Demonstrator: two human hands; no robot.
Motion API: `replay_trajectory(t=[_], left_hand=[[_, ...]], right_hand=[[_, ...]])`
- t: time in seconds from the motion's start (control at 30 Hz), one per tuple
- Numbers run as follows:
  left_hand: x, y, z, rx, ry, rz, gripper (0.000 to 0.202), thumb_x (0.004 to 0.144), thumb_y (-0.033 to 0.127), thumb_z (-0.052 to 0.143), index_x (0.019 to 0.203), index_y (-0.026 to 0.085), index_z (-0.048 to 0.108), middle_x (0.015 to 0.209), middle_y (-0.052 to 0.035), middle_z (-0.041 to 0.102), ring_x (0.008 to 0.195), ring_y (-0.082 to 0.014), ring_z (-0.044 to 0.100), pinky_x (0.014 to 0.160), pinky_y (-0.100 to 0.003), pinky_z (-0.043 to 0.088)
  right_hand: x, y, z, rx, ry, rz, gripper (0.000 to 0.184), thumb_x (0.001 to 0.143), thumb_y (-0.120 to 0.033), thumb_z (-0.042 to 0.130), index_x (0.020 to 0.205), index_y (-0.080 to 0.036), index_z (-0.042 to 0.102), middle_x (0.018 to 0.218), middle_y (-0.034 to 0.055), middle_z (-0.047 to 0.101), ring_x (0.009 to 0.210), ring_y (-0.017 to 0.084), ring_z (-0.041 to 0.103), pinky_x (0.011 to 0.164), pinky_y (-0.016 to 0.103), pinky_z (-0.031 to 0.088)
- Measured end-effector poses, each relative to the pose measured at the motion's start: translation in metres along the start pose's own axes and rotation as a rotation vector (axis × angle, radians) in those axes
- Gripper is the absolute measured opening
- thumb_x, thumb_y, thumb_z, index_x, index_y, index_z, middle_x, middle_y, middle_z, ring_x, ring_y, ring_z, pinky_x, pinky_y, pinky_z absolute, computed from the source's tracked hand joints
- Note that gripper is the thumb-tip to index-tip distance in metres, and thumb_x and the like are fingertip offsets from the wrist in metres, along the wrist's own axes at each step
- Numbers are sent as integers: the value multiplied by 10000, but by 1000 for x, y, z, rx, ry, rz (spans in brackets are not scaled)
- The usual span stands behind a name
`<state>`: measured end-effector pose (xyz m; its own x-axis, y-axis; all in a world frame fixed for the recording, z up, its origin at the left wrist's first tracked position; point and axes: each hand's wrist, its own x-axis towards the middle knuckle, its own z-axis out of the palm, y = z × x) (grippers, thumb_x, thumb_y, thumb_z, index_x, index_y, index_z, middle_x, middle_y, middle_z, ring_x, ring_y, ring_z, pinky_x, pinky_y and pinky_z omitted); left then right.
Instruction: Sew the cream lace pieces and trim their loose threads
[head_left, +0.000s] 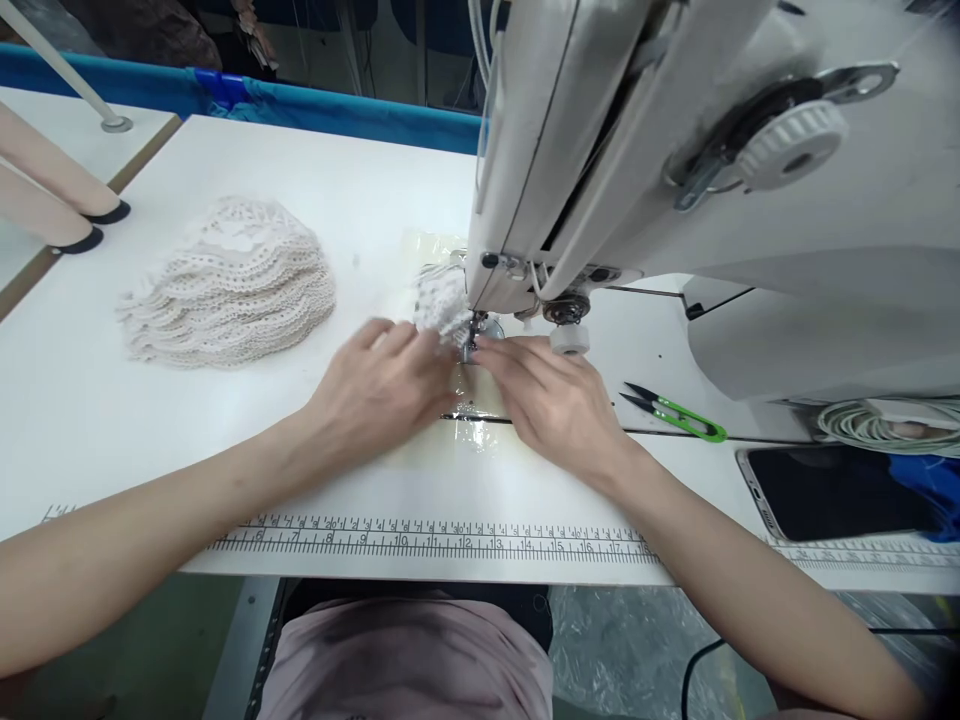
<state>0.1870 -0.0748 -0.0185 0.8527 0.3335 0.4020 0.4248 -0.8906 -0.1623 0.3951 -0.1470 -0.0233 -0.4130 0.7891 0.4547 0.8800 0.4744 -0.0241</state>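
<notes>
My left hand (384, 378) curls its blurred fingers at the white lace (436, 296); my right hand (551, 398) lays nearly straight fingers together beside the presser foot (470, 346). Whether either pinches anything, I cannot tell. The lace shows just left of the sewing machine head (532, 180); my forearms (202, 487) slant inward over the printed ruler (450, 541).

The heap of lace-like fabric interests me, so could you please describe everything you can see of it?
The heap is off-white, soft-looking openwork fabric, dotted with small holes. It lies loosely gathered in many wavy layers, with an uneven, ragged-looking left edge. Whether it is one long strip or several pieces cannot be told. It rests on the white tabletop, beyond and to the left of the left hand; neither hand touches it.
</notes>
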Motion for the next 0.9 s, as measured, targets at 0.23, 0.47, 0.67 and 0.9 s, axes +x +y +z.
replay_trajectory(t=[0.23,0.47,0.67,0.9], left_hand=[[-6,8,-19,-271,292,444,123,915,243,623,841,193,708,759,27,718,632,-101,631,534,-249,477],[-1,-2,-7,-140,-103,-251,307,889,396,650,1035,126,636,919,-42,699,662,-168,646,407,-273,309],[2,2,-4,-251,-62,-304,93,918,248,611,892,168,649,830,12,662,540,-105,541,422,-245,295],[0,4,-12,-462,205,-172,76,888,123,628,821,151,648,762,10,681,559,-72,567,471,-189,401]], right_hand=[[0,-4,-2,373,-26,-304,252,931,-74,486,1042,-140,703,1106,53,762,1072,190,688,1009,379,535],[-2,5,-9,424,11,-249,313,816,11,432,733,-200,648,754,-25,745,729,133,678,733,311,536],[-2,3,-7,418,78,-231,276,787,-3,439,711,-190,627,687,-21,709,673,132,654,707,311,505],[-1,-13,-11,580,17,358,271,899,-208,614,1168,-178,601,916,13,708,500,63,555,536,233,495]])
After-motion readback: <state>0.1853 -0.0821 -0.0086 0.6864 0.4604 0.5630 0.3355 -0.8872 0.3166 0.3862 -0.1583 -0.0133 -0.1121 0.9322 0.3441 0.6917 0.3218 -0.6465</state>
